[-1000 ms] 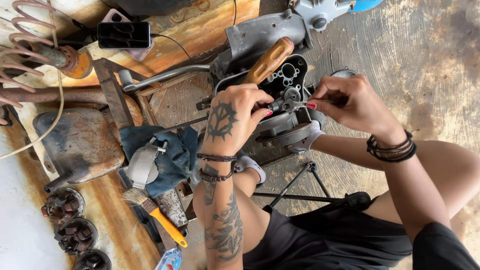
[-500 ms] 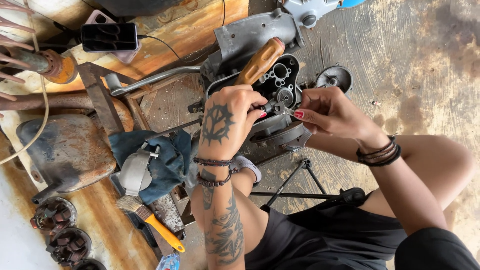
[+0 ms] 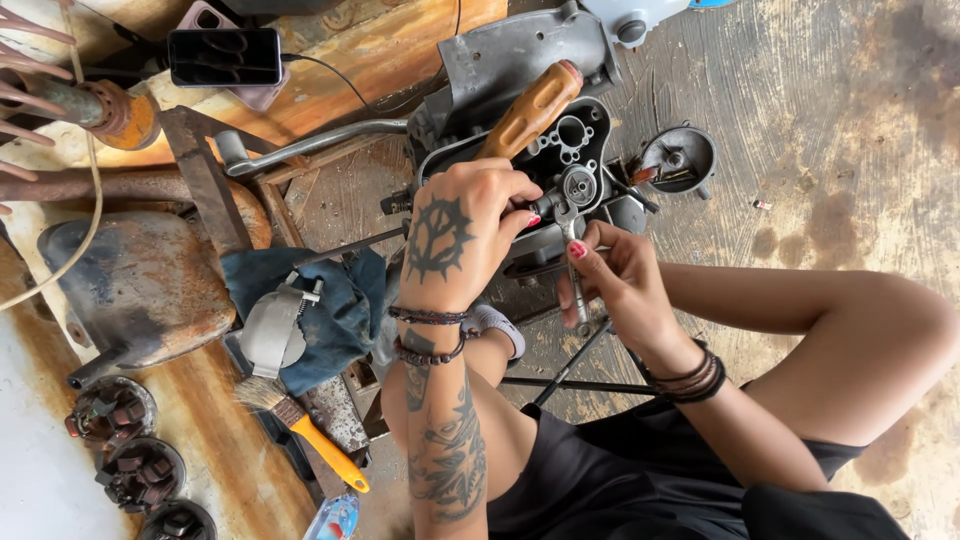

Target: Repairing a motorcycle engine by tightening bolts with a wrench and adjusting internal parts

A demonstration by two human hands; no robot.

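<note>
Left hand point(image 3: 462, 235) clamped on black engine casing point(image 3: 560, 165), steadying it on concrete floor point(image 3: 820, 130). Right hand point(image 3: 610, 280) closed round spanner point(image 3: 572, 262), head set on casing bolt for leverage. Wooden-handled tool point(image 3: 528, 108) resting across casing.

Both hands point(image 3: 470, 235) point(image 3: 615, 275) on a dark engine casing point(image 3: 560, 170), right fingers point(image 3: 580, 262) around a wrench point(image 3: 573, 255).

A repair workshop: rusty metal parts point(image 3: 140, 285), an engine casing point(image 3: 520, 70) and a paintbrush point(image 3: 300, 425) on stained concrete.
</note>
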